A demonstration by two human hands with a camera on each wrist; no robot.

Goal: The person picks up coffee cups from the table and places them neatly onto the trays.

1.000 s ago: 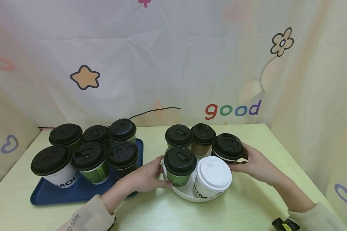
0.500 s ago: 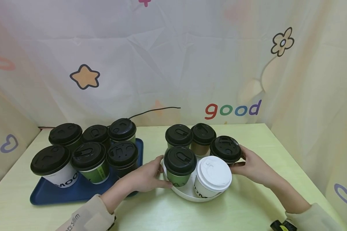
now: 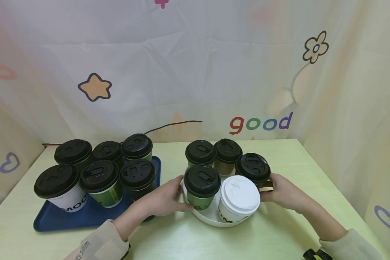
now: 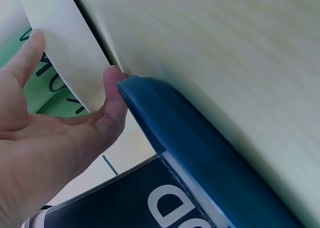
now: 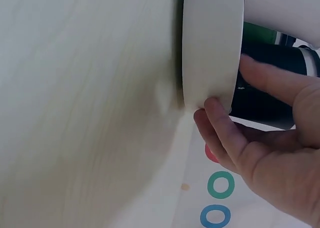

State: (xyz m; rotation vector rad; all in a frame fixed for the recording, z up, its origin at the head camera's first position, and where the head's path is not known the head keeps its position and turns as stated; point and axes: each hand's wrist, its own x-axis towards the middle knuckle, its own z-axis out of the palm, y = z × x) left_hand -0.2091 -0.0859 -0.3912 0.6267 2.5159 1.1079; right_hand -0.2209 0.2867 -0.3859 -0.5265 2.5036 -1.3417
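Note:
My left hand (image 3: 167, 196) rests against the left side of a round white tray (image 3: 211, 217), fingers and thumb spread along its outer wall. Closest to it in the tray is a green paper cup with a black lid (image 3: 202, 182). My right hand (image 3: 284, 191) is at the tray's right side, beside a dark cup with a black lid (image 3: 252, 168). In the right wrist view, fingertips (image 5: 216, 107) touch the white wall, and the thumb lies at the rim by the dark cup (image 5: 265, 82). A white-lidded cup (image 3: 240, 195) stands at the tray's front.
Two more black-lidded cups, one (image 3: 200, 152) and a brown one (image 3: 228, 155), stand at the tray's back. To the left, a blue tray (image 3: 97, 216) bears several lidded cups; its raised edge (image 4: 165, 112) lies close to my left hand. A printed curtain (image 3: 195, 72) hangs behind the table.
The dark cup has shifted slightly left and down into place in the white tray. My right hand has moved with it and slid down to the tray's wall. My left hand stays put.

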